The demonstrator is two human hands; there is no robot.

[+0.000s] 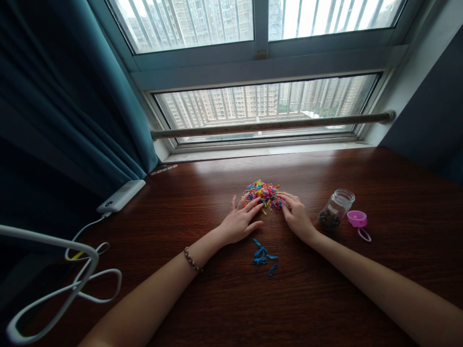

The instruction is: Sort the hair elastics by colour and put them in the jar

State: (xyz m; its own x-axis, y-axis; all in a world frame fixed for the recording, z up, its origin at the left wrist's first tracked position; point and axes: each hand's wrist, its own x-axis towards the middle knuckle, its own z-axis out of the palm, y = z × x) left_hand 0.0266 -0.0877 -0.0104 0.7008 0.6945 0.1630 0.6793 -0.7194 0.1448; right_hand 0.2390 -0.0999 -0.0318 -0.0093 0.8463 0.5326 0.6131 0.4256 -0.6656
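Observation:
A heap of small, many-coloured elastic hair bands (263, 193) lies on the dark wooden table. My left hand (238, 222) is open, its spread fingers resting on the heap's left and front side. At the right edge of the heap is my right hand (297, 217), fingers stretched forward and touching the bands, thumb a little apart from them. Several blue hair bands (261, 255) lie separately in front of the heap, between my forearms. One blue band (273, 269) sits slightly off to their right.
Right of my right hand, a clear open jar (336, 209) with dark contents leans on the table (202, 308). Beside it is a pink lid (357, 219) with a loop. A white power strip (122, 196) and white cable (94, 258) are at left, near a blue curtain (119, 106).

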